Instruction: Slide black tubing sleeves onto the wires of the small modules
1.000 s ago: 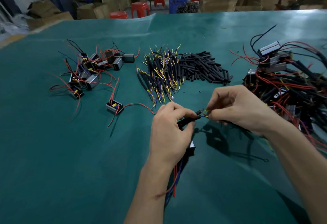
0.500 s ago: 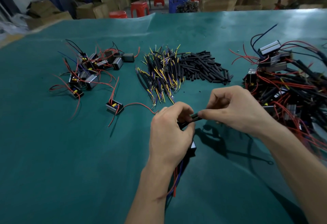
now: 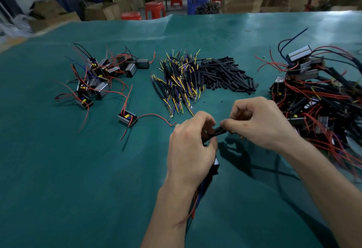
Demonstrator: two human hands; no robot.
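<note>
My left hand (image 3: 191, 145) grips a small module (image 3: 215, 164), mostly hidden under the palm, and pinches the near end of a black tubing sleeve (image 3: 217, 131). Red and blue wires (image 3: 195, 202) trail from under my left wrist. My right hand (image 3: 258, 122) pinches the sleeve's far end, with the wire tips hidden between its fingers. A heap of loose black sleeves (image 3: 225, 75) lies at the table's middle back, beside a pile of yellow and purple wires in black sleeves (image 3: 178, 83).
A cluster of small modules with red wires (image 3: 101, 79) lies at the left, and one lone module (image 3: 127, 118) sits nearer me. A big tangle of modules and wires (image 3: 321, 98) fills the right. The green table cover (image 3: 78, 169) spreads underneath. Boxes and red stools stand beyond.
My right hand has closed in toward my left along the sleeve. The yellow wire tips seen between my right fingers a second ago are now covered.
</note>
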